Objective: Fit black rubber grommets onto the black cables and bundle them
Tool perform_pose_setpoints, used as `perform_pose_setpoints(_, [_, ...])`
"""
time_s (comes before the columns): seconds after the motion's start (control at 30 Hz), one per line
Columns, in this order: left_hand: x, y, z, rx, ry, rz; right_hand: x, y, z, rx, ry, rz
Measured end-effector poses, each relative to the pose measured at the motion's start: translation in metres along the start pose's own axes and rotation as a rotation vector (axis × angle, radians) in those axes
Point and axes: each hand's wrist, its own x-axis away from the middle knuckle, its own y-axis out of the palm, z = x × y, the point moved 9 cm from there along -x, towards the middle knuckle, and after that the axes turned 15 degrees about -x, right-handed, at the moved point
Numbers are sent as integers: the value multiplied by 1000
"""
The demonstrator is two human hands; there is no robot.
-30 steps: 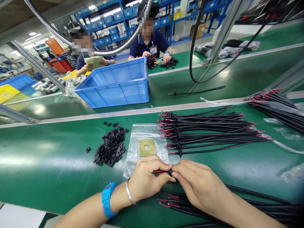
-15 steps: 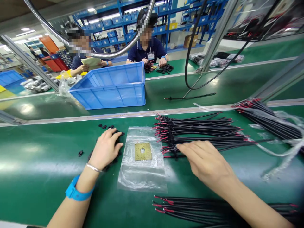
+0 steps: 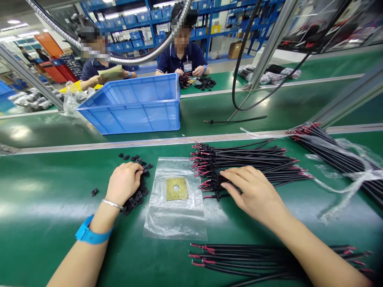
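My left hand [image 3: 123, 182] rests on a heap of small black plastic parts [image 3: 137, 195], with its fingers curled and pinched together at the top of the heap. What they grip is hidden. My right hand [image 3: 253, 193] lies flat with fingers stretched out on the near edge of a bundle of black wires with red tips [image 3: 239, 161]. Its fingertips touch the black connector ends on the left side of the bundle.
Between my hands lies a clear plastic bag [image 3: 176, 215] bearing a square brass plate [image 3: 176, 189]. A second wire bundle [image 3: 254, 261] lies near me and a third [image 3: 335, 151] at the right. Behind stand a blue crate [image 3: 134, 105], a hanging black cable [image 3: 236, 87] and two seated co-workers.
One second ago both hands were pinching a wire end together near me. They have parted: the left went to the black parts and curled its fingers, the right to the wire bundle.
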Motion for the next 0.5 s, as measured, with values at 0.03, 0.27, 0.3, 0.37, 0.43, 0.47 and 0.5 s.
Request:
perform_pose_setpoints(0.03, [0, 0, -2, -1, -11, 10, 2, -2, -6, -51, 2, -25])
perform_pose_setpoints(0.27, [5, -19, -10, 155, -144, 164, 50, 54, -56, -337, 261, -886])
perform_pose_setpoints(0.3, [7, -23, -11, 237, -181, 176, 53, 56, -59, -335, 267, -918])
perform_pose_setpoints(0.37, [9, -23, -10, 499, -251, 138, 54, 58, -62, -325, 240, -902])
perform_pose_setpoints(0.43, [11, -13, -1, 857, -305, 17, 53, 56, -62, -306, 193, -857])
perform_pose_setpoints(0.47, [12, -7, 6, 1036, -330, -53, 53, 56, -61, -294, 175, -836])
perform_pose_setpoints(0.5, [13, -1, 14, 1199, -348, -120, 54, 56, -60, -284, 160, -825])
